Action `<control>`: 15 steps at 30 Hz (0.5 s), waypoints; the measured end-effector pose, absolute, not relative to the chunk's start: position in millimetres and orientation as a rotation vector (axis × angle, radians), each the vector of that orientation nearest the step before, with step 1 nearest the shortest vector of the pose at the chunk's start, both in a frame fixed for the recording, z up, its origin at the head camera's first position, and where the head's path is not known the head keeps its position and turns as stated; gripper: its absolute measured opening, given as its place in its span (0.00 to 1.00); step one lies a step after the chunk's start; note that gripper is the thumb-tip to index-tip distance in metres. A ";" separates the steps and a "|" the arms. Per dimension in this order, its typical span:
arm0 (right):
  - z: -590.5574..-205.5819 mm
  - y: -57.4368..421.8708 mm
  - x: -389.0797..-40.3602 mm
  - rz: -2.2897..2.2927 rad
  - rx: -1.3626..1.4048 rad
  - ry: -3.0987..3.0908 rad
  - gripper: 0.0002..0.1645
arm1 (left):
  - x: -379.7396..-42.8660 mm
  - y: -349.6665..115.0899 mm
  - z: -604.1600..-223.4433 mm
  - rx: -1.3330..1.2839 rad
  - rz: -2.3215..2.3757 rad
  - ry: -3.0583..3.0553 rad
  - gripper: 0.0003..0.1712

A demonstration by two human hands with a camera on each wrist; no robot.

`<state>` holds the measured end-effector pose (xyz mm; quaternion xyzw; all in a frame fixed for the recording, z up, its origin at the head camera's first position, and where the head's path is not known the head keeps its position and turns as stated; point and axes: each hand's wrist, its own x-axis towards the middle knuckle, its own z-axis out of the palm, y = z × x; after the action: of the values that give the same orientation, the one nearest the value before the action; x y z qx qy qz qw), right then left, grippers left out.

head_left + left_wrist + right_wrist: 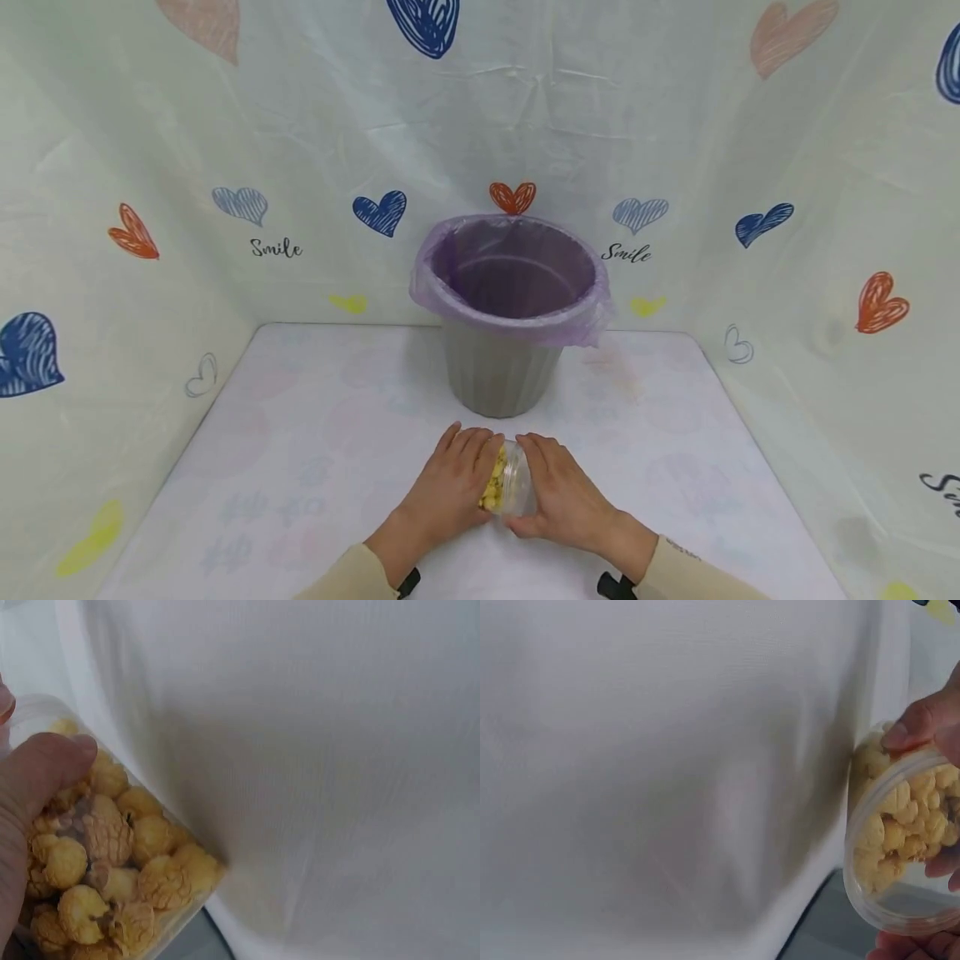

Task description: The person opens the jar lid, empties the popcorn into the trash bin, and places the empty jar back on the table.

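Gripping clear tub of popcorn (508, 487) between both hands, low over table (300, 433), near side of lined bin (510, 333). Left hand (450, 483) wraps body; right hand (562, 496) curls round open end. Step looks like opening or tipping; next likely calls for lift toward far bin mouth.

1. Both forearms wear beige long sleeves, the left sleeve (352, 579) and the right sleeve (693, 575).
2. A black strap or mount piece sits at each wrist, near the cuff.
3. Both hands are bare.
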<state>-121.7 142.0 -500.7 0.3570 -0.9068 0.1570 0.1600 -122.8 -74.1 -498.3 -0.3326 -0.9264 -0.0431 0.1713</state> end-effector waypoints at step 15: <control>-486.1 137.2 -135.3 0.121 1.239 -2.420 0.68 | -132.0 -84.4 -479.8 -0.900 -0.243 -2.791 0.57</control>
<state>-135.3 137.2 -486.1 0.4454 -0.8696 0.0435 0.2087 -132.0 -84.4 -479.8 -0.3043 -0.9438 -0.0821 0.0993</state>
